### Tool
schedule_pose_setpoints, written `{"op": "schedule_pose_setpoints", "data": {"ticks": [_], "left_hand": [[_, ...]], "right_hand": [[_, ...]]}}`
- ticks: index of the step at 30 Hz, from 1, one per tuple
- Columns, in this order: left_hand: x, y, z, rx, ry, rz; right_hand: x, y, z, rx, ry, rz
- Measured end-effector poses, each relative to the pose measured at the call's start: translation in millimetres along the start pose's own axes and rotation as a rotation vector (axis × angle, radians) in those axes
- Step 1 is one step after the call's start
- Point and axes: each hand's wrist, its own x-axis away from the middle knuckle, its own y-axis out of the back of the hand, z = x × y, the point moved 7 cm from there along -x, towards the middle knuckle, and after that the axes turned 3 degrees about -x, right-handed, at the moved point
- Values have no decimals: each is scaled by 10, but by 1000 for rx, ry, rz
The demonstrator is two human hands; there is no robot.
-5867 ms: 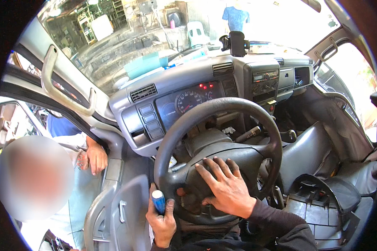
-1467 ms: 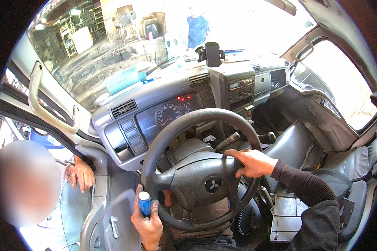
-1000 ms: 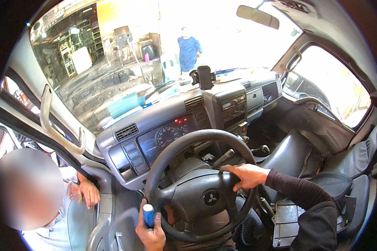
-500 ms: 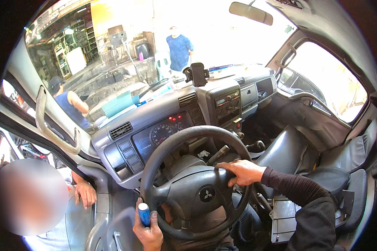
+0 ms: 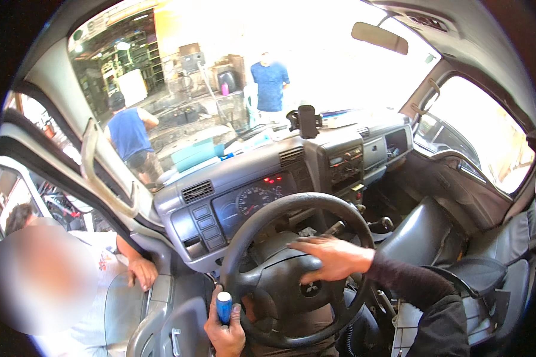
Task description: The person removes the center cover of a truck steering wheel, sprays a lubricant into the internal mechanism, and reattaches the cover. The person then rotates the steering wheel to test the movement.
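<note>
A black steering wheel [image 5: 235,241] with a dark centre pad [image 5: 283,282] stands in front of me. At its lower left my left hand [image 5: 226,336] is closed around a screwdriver [image 5: 223,307]; the blue handle with a pale end points up, and its shaft is hidden. The hand is right beside the rim. Over the upper part of the pad, my right hand [image 5: 333,259] has its fingers stretched out and slightly smeared, holding nothing. Whether its fingers touch the pad I cannot tell.
Behind the wheel lies the dashboard with a lit instrument cluster [image 5: 256,199] and a phone holder [image 5: 307,122]. A gear lever [image 5: 382,225] and grey seats [image 5: 414,235] are right. A person's hand [image 5: 142,272] rests at the left door. Two people stand outside beyond the windscreen.
My right hand has lifted and spread its fingers over the pad. My left hand still holds the screwdriver. The whole view has shifted, and the person outside at left has moved into fuller view.
</note>
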Motion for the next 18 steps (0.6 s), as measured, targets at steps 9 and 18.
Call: {"op": "schedule_pose_setpoints", "data": {"ticks": [9,18], "left_hand": [[71,40,-27,-69,24,-32],[71,40,-27,-66,2,-14]], "right_hand": [[-694,-397,437,-22,65,145],[-755,-421,449,-73,79,146]]}}
